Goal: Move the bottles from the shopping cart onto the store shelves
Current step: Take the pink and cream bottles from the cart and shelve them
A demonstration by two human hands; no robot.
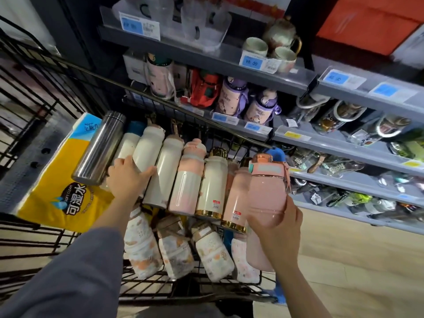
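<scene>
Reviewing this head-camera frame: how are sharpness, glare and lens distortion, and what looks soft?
Head view: wide-angle bending curves the shelves and the cart wires at the edges. The price tags are too soft to read. The steel flask shows bright streaks of glare. The pink bottle in the right hand and the cream bottle under the left hand are fairly sharp.

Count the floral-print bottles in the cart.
4, in the cart's near row: far left, second, third, rightmost half hidden behind the right hand's pink bottle. More may be hidden.
</scene>
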